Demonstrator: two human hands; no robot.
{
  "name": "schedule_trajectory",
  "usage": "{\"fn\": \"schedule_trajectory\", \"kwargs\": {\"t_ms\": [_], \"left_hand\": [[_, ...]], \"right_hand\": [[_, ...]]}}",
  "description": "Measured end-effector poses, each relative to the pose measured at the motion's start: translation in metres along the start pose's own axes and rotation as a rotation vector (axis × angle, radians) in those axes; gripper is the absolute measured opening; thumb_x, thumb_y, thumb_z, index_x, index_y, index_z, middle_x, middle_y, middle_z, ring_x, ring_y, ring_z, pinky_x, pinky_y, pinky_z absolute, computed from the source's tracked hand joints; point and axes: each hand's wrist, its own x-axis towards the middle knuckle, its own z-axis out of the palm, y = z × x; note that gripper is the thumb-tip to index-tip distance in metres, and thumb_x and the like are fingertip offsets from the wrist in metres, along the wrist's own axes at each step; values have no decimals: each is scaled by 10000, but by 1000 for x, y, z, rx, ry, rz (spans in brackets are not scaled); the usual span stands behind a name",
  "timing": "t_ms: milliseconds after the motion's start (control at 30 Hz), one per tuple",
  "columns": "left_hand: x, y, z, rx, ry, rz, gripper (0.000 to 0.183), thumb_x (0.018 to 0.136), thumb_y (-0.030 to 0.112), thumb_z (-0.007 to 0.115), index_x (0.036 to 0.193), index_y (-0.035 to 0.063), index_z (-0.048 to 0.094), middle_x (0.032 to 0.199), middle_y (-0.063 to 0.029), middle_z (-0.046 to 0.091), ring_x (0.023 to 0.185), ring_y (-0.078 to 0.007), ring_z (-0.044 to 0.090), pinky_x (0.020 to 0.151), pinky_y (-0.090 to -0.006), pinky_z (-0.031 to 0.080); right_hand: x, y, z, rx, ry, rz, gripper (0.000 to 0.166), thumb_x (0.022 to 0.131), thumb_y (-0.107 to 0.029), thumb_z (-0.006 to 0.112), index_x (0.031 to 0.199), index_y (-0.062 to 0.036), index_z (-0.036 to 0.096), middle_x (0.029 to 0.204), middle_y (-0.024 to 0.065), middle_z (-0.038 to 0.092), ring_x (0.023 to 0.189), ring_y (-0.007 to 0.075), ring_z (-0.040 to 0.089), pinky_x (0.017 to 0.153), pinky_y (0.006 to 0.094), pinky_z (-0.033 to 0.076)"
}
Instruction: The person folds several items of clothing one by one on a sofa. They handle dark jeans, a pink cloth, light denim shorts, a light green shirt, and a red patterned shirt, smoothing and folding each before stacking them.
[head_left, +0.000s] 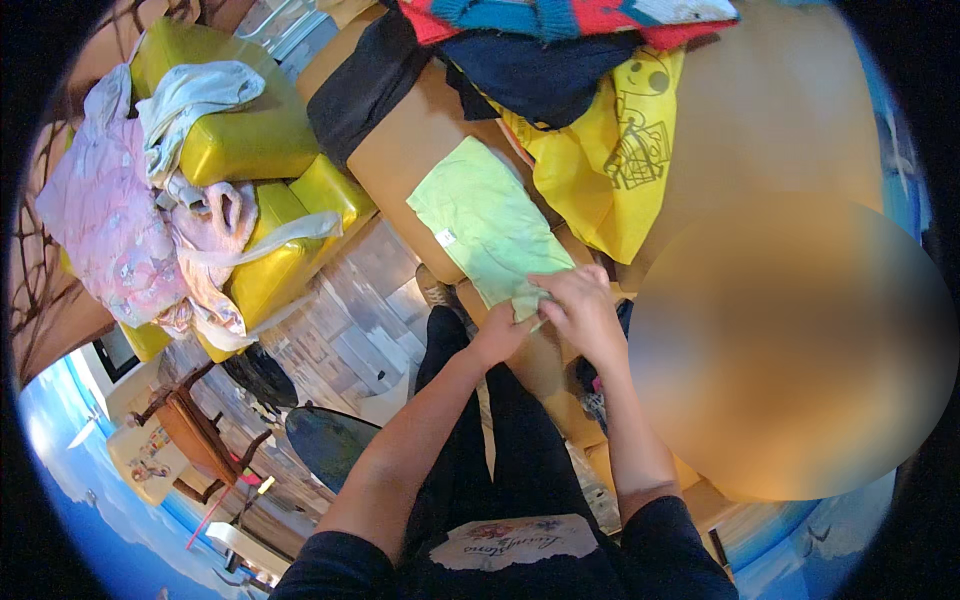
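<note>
A light green cloth garment (491, 214) with a small white tag lies flattened on a tan padded seat (390, 161). My left hand (501, 334) pinches its near edge between thumb and fingers. Close beside it, my right hand (581, 307) grips the near right corner of the same cloth. A little of the fabric bunches between the two hands. The far part of the garment rests on the seat, partly folded over itself.
A yellow printed bag (637, 142) and dark folded clothes (536, 71) lie beyond the garment. At left, a yellow chair (247, 142) carries a pink patterned cloth (112, 210). A brown wooden chair (199, 435) stands lower left. A blurred patch hides the right side.
</note>
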Motion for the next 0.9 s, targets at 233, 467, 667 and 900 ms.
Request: {"fn": "schedule_trajectory", "kwargs": {"t_ms": [233, 467, 667, 900], "left_hand": [[24, -29, 4, -306, 174, -197, 434, 987, 274, 635, 1316, 10, 538, 1190, -61, 658, 1081, -162, 617, 928, -330, 494], [19, -13, 6, -479, 284, -374, 525, 979, 320, 641, 1365, 2, 482, 1214, -94, 645, 1087, -205, 626, 934, -335, 496], [21, -24, 6, -212, 331, -141, 550, 959, 307, 666, 1341, -45, 485, 1246, -182, 633, 1153, -264, 606, 990, -378, 470], [4, 2, 5, 212, 260, -140, 563, 985, 309, 610, 1365, -57, 415, 1217, -247, 625, 1125, -365, 616, 950, -415, 486]], "right_hand": [[21, 60, 49, 244, 192, 292, 581, 869, -277, 744, 1342, -9, 537, 1254, 200, 624, 1167, 354, 587, 942, 427, 466], [-15, 92, 81, 65, 273, 521, 456, 813, -299, 793, 1089, 32, 644, 963, 189, 674, 913, 340, 630, 818, 426, 496], [-13, 92, 92, 87, 298, 552, 364, 811, -304, 783, 1044, -46, 675, 941, 135, 683, 923, 303, 630, 849, 437, 442], [-16, 90, 96, -60, 321, 447, 273, 862, -253, 733, 1026, -51, 647, 904, 156, 679, 949, 352, 614, 894, 458, 394]]}}
